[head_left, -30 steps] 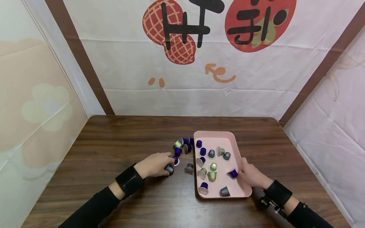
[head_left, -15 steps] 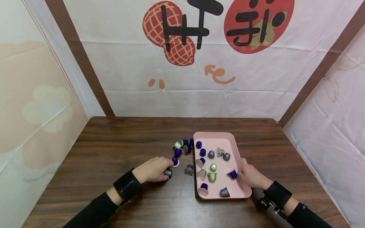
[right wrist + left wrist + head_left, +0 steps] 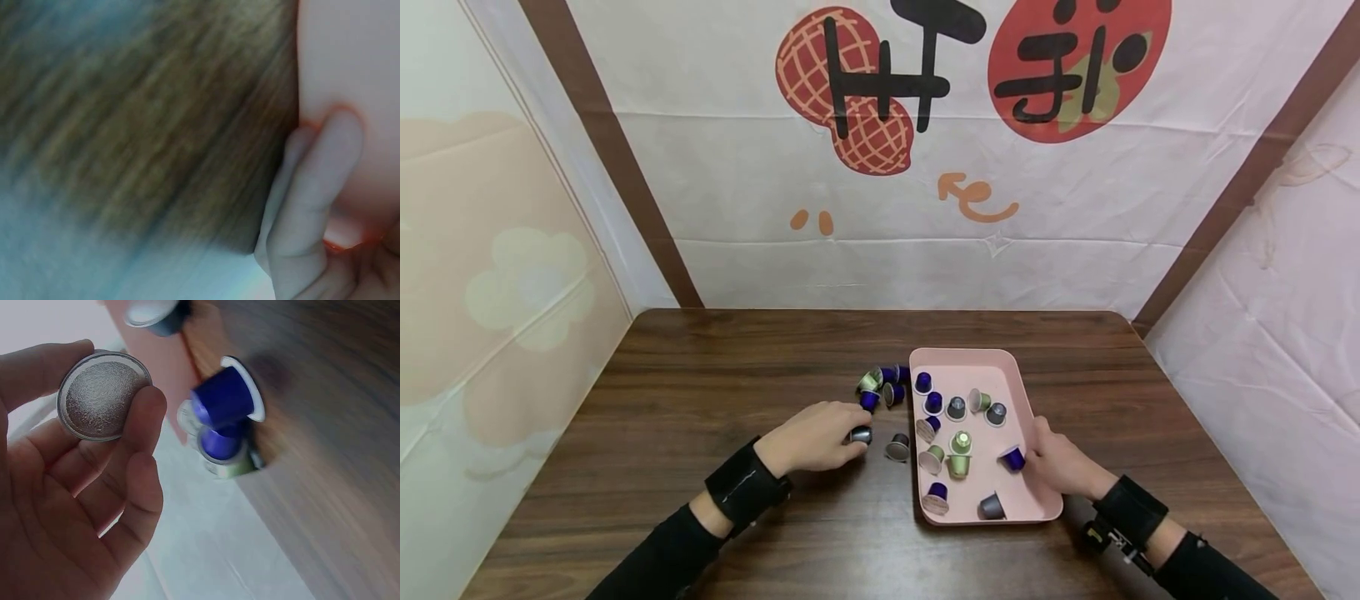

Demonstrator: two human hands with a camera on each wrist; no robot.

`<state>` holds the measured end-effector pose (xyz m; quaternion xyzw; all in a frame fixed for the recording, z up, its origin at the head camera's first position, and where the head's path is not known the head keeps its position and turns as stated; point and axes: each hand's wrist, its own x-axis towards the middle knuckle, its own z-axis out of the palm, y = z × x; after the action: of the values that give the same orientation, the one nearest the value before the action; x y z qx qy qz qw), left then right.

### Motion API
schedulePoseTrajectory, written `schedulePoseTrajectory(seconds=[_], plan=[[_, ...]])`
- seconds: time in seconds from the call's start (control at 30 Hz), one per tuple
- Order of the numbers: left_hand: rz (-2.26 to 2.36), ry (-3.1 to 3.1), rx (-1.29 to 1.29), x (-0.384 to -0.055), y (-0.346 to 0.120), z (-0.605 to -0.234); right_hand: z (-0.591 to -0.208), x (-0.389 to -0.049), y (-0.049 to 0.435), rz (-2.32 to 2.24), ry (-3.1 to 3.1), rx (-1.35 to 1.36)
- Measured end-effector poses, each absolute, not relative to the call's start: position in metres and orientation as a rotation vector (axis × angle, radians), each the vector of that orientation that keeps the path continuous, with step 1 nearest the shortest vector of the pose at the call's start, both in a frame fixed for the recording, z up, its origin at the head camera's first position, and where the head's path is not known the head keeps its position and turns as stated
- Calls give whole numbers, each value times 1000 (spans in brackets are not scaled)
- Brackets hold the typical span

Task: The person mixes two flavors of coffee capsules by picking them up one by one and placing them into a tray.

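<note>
My left hand pinches a dark grey coffee capsule by its sides, over the table left of the tray. In the left wrist view its silver foil lid faces the camera, between thumb and fingers. Blue capsules lie beyond the fingertips. With my right hand I grip the right edge of the pink tray; in the right wrist view the fingers bend over its rim. Blue, green and grey capsules are spread across the tray, some upright, others on their sides.
Just left of the tray's far corner, a cluster of blue and green capsules lies on the wooden table. A grey capsule rests between my left hand and the tray. Printed cloth walls stand behind and at both sides.
My left hand first drew back slightly, then moved right and a little away with the grey capsule, now covering the white-rimmed blue one. My right hand and the tray stay put.
</note>
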<state>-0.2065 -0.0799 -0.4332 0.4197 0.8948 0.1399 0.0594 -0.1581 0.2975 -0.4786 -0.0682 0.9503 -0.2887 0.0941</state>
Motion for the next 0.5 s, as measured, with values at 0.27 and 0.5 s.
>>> schedulePoseTrajectory(seconds=[0.27,0.5], plan=[[400,2721,1374,-210,-51,-421,-481,-158,299,-844,2833,-213],[406,2705,1519,-217,-27,-413,-480,-159,298,-835,2835,-221]])
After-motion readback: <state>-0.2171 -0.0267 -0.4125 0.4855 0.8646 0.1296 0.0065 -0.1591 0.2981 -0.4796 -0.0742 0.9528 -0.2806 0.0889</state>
